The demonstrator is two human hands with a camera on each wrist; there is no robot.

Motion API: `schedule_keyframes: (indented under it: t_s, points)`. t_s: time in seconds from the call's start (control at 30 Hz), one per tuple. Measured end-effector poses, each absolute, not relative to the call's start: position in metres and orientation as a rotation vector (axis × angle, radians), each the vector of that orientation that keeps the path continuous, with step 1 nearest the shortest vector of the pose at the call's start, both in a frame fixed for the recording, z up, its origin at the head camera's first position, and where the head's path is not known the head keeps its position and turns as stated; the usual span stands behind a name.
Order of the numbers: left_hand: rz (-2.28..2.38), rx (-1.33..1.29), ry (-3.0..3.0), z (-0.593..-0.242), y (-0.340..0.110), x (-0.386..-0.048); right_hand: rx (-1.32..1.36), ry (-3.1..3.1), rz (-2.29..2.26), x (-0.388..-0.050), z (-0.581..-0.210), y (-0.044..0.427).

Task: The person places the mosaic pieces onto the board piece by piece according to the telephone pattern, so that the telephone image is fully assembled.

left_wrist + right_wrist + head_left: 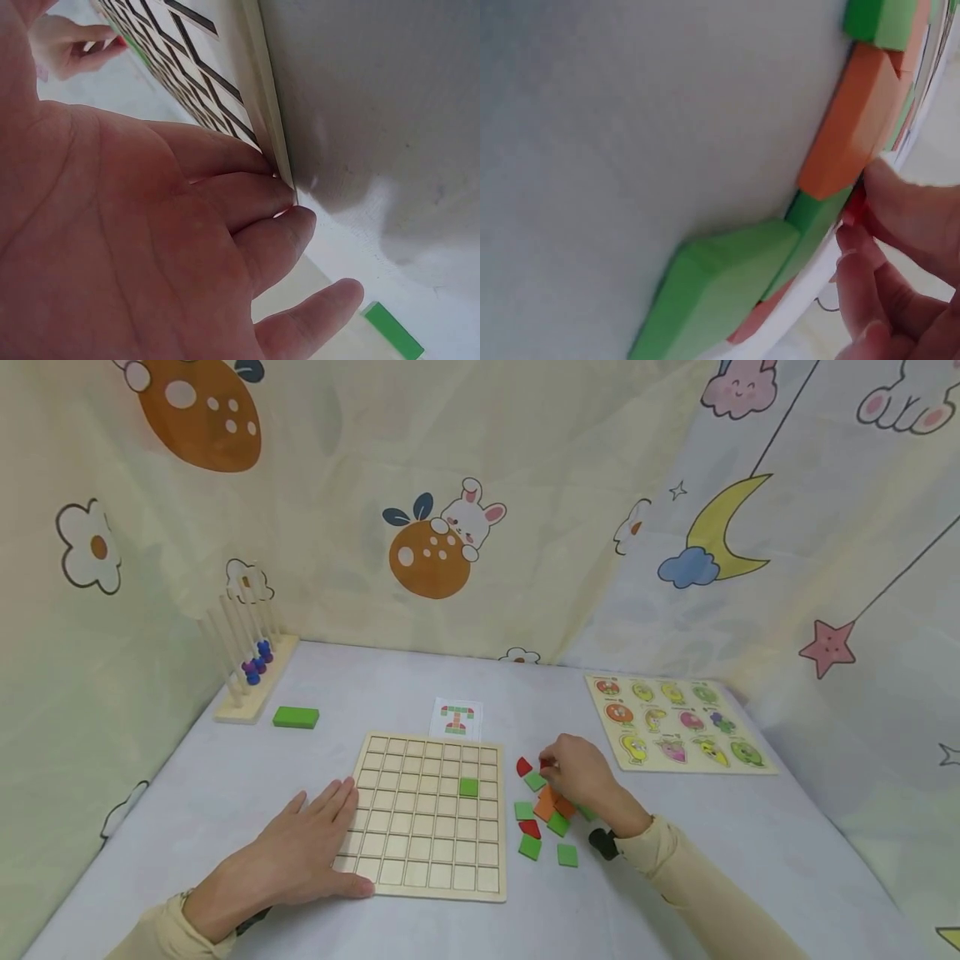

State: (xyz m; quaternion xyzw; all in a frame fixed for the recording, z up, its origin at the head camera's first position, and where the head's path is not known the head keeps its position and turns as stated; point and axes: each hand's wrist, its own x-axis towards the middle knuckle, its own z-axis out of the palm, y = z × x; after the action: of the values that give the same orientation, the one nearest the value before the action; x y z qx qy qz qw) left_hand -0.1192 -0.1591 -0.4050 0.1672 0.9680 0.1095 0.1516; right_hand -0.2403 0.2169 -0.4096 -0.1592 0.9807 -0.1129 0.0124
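A wooden grid board lies on the white table, with one green square tile in a cell near its upper right. My left hand rests against the board's left side, fingers extended and thumb at the lower left corner. To the right of the board, my right hand pinches a red piece between thumb and fingers; its shape is mostly hidden. Below that hand lie loose green tiles, orange tiles and red curved-edge pieces, some partly covered.
Behind the board is a pattern card showing a T-like figure. At the left stand a pegged wooden rack with beads and a green block. A fruit picture board lies back right. Printed cloth hangs behind the table.
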Motion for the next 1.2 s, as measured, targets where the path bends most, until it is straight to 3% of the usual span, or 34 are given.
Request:
schedule_keyframes:
  t_s: [0.63,1.2]
  points:
    - [0.297,0.490,2.795,-0.407,-0.160,-0.119,-0.854,3.033,-0.585,-0.227,-0.393,0.135]
    - [0.300,0.507,2.806,-0.406,-0.160,-0.117,-0.935,2.914,-0.482,-0.238,-0.402,0.122]
